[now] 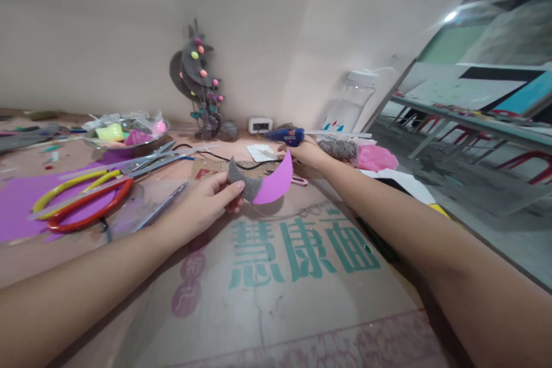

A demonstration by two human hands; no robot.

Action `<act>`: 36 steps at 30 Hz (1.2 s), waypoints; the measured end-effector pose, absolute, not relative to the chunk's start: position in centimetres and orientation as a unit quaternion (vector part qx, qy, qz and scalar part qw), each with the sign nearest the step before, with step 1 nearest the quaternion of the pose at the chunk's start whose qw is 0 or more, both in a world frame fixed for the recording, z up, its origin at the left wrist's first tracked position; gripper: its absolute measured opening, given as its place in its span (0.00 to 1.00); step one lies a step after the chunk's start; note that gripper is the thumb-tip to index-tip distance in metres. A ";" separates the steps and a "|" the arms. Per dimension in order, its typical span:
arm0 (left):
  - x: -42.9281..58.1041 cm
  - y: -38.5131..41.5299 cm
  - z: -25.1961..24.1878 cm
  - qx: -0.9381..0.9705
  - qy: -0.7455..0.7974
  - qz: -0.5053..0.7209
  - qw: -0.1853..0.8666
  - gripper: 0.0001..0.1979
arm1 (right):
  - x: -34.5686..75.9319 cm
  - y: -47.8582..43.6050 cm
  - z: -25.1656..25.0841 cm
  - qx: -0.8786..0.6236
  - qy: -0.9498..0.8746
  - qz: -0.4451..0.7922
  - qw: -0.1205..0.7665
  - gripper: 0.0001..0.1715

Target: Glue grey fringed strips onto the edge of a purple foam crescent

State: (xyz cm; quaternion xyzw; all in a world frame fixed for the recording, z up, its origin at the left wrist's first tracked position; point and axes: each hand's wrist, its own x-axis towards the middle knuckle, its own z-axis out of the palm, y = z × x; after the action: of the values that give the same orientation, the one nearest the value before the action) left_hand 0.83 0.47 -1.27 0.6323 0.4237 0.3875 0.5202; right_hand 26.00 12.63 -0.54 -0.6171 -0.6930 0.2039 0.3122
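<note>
"Crescent cutout (259, 187): where does your feed put it?"

"I have it raised over the far part of the cardboard sheet (302, 313), beyond the sheet's big printed characters (305, 244). Both of its horns point upward. Bare, flat purple makes up the half to the right; grey yarn (245, 185) wraps the other half in close rows that run out to the tip."

"And the hands?"

"My left hand (218, 195) pinches the yarn-wrapped half between thumb and fingers. My right hand (309, 153) is by the sheet's far edge, right up against a blue glue gun (293, 137); from this angle I can't tell whether its fingers are closed on that."

"Any writing you can make out?"

"On the sheet itself I read 慧康 in teal, then what looks like 面. Toward the sheet's left side, two purplish circles (186, 299) carry one character each: 特 in the upper, while the lower I can't be sure of. Past the sheet's far right corner, a clear bottle (347, 106) bears lettering that seems to start with LO; blur takes the rest."

"What about the clock?"

"White digital clock (260, 125), on the worktop (21, 261) beyond the sheet's far edge. Its display is too small for me to read."
</note>
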 end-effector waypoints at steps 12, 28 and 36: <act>0.5 1.1 -1.4 0.572 0.438 0.427 0.547 0.11 | 27.9 3.9 2.8 -0.507 -0.698 0.273 0.426 0.20; 0.4 1.3 -1.8 0.595 0.448 0.423 0.516 0.13 | 25.6 -2.5 0.1 -0.454 -0.801 0.237 0.311 0.15; 0.4 1.0 -1.4 0.604 0.472 0.414 0.491 0.11 | 25.3 -2.1 -0.9 -0.479 -0.788 0.222 0.318 0.21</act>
State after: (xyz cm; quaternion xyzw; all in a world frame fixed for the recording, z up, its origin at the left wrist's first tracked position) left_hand 0.44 1.02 -1.40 0.6037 0.4719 0.4142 0.4913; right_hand 25.33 -2.06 -0.94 -0.4787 -0.7878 0.2221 0.3176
